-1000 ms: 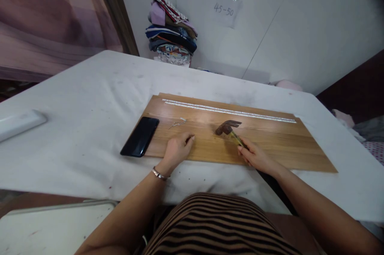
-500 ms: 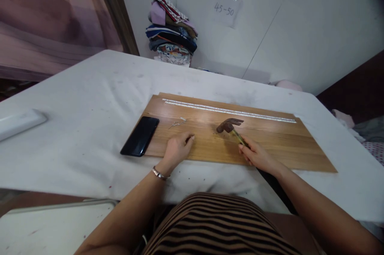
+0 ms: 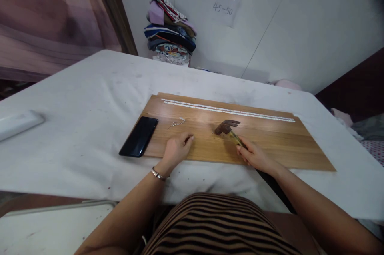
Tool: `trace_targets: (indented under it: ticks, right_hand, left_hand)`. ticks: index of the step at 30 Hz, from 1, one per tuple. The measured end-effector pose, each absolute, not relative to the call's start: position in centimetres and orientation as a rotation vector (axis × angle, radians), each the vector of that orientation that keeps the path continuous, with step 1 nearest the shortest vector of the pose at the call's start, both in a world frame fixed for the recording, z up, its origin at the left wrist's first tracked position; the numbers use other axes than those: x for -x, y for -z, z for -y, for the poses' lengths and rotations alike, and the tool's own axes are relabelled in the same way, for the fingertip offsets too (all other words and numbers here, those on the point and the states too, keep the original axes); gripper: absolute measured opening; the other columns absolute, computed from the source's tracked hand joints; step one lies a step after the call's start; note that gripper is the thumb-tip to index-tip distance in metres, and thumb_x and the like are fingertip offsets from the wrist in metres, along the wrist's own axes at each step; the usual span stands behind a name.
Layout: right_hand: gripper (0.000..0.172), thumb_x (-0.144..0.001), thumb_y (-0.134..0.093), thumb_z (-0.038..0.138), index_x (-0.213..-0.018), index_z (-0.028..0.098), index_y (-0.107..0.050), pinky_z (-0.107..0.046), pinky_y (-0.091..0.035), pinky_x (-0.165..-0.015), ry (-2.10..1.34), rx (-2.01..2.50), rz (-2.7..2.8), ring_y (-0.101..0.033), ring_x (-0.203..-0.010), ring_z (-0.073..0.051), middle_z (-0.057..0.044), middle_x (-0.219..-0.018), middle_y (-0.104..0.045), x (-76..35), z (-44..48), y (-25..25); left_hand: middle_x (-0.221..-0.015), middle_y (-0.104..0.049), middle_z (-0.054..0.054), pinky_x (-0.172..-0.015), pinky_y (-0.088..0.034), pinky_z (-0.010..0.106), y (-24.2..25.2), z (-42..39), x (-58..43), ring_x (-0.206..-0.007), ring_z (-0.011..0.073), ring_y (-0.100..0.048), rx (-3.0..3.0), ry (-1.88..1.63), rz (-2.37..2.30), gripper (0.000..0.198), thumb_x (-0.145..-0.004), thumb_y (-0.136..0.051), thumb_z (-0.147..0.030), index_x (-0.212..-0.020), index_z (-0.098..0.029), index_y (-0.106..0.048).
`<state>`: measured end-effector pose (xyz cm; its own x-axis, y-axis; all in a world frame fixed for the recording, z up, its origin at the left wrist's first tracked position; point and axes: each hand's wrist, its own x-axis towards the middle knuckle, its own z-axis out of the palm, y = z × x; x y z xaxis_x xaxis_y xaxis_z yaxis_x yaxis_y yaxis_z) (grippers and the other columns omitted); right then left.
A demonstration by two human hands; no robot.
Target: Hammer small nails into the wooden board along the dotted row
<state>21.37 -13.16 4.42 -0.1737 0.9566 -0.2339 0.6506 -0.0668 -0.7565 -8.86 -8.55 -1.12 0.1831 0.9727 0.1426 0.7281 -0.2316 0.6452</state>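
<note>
My right hand (image 3: 252, 153) is closed round the handle of a claw hammer (image 3: 225, 127). The hammer's rusty head is low over or against the wooden board (image 3: 270, 139), its face to the left and its claw to the right; small dark marks show on the wood around it. My left hand (image 3: 177, 147) rests at the board's near edge with its fingers curled in and the thumb against them. Whatever it may hold is hidden. Beyond it, several loose nails (image 3: 177, 123) lie on the board.
A black phone (image 3: 139, 137) lies across the board's left end. Two white strips with marks (image 3: 228, 109) run along its far side. The white-covered table (image 3: 90, 107) bears a white object (image 3: 21, 123) at left. Folded clothes (image 3: 171, 31) are stacked against the wall.
The hammer's head has come down slightly towards the board in my right hand. My left hand keeps its place and curl. The whole view has shifted a little.
</note>
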Motion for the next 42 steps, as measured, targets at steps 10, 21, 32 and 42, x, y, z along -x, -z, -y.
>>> trace_targets:
  ticks: [10, 21, 32, 42]
  right_hand:
    - [0.037, -0.094, -0.046, 0.038, -0.124, 0.019, -0.054, -0.024, -0.038, -0.045, -1.135, 1.706, 1.79, -0.045, -0.05, -0.011, 0.002, -0.071, -0.053, -21.36, 13.18, -4.61]
    - [0.035, -0.093, -0.048, 0.04, -0.119, 0.019, -0.058, -0.024, -0.038, -0.048, -1.095, 1.701, 1.815, -0.047, -0.052, -0.012, 0.0, -0.073, -0.057, -21.47, 13.13, -4.17]
    - [0.038, -0.094, -0.046, 0.037, -0.125, 0.018, -0.055, -0.025, -0.04, -0.049, -1.116, 1.718, 1.835, -0.048, -0.053, -0.012, 0.0, -0.074, -0.058, -21.44, 13.12, -4.24]
    - [0.029, -0.093, -0.047, 0.04, -0.113, 0.02, -0.055, -0.023, -0.037, -0.044, -1.187, 1.724, 1.742, -0.044, -0.05, -0.009, 0.002, -0.074, -0.053, -21.37, 13.15, -4.67]
  left_hand:
    - [-0.098, -0.078, 0.003, -0.081, -0.053, 0.029, 1.38, 8.5, 8.88, -0.089, 0.0193, -0.072, -2.035, -0.775, -1.578, 0.026, -0.094, -0.05, -0.033, -0.102, -0.023, -0.072]
    - [-0.1, -0.078, 0.003, -0.084, -0.053, 0.029, 1.35, 8.58, 8.88, -0.092, 0.0197, -0.072, -2.033, -0.767, -1.586, 0.027, -0.094, -0.049, -0.033, -0.103, -0.024, -0.072]
    - [-0.099, -0.078, 0.003, -0.083, -0.053, 0.029, 1.0, 8.57, 8.83, -0.092, 0.0205, -0.072, -2.038, -0.748, -1.605, 0.025, -0.094, -0.051, -0.031, -0.103, -0.023, -0.073]
    - [-0.098, -0.078, 0.002, -0.082, -0.053, 0.029, 1.03, 8.56, 8.84, -0.092, 0.0199, -0.072, -2.029, -0.757, -1.596, 0.024, -0.094, -0.051, -0.031, -0.103, -0.024, -0.072]
